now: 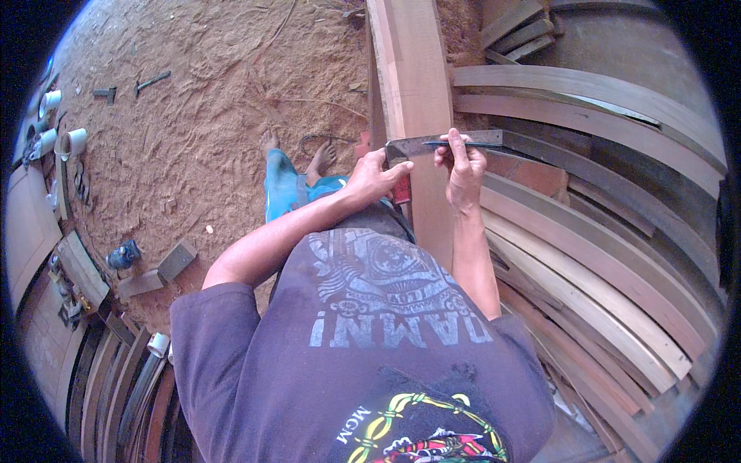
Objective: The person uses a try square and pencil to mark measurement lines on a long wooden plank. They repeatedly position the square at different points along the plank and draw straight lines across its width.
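Observation:
A long, wide wooden board (421, 85) runs away from me, in front of my body. Across it lies a metal try square (488, 137), its blade reaching past the board's right edge. My left hand (372, 179) grips the square's stock at the left edge of the board, thumb on top. Between the thumb and fingers of my right hand (465, 171) is a thin dark pencil (436, 143), held nearly along the blade. Below my left hand shows a red object (402, 190), partly hidden; its kind is unclear.
Long planks (594, 262) are stacked at the right, with short offcuts (525, 31) at the far right. Sawdust covers the ground (208, 116) at the left, where a hammer (152, 82) lies. A blue power tool (123, 255) and wood blocks (177, 260) sit nearer.

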{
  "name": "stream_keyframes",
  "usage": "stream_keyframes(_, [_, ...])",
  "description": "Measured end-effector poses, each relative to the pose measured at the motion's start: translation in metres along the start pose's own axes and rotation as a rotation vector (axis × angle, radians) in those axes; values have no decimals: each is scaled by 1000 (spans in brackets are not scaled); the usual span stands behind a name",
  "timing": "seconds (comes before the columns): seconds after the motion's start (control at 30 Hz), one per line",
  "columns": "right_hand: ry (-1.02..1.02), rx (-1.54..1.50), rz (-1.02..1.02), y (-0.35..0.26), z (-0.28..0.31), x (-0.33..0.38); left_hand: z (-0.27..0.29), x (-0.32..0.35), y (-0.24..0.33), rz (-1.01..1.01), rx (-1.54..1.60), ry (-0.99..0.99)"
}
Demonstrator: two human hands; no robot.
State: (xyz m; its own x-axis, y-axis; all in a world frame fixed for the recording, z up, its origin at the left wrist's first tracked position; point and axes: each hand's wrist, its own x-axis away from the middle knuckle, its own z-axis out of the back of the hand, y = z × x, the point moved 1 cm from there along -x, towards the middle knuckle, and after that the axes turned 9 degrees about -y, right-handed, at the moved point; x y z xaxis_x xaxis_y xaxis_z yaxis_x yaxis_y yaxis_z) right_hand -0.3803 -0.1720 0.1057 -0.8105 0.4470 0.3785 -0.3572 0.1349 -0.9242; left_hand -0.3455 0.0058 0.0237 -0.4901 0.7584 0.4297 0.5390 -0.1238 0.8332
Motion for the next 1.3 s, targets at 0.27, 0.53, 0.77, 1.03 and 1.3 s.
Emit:
stream_keyframes(0.27, [-90,157,10,-2,-16,-12,-2,2,6,37,11,1])
stream_keyframes(0.53, [-139,314,-49,6,-9,-24,-3,5,7,34,-48,7])
stream_keyframes(0.77, [-65,1092,452,-16,-20,-23,3,-5,6,19,-48,22])
stream_keyframes(1.03, [-33,542,205,0,-28,-4,3,-8,0,93,23,-41])
stream_keyframes(1.3, [183,-109,-193,41,18,47,1,-4,-7,68,77,-100])
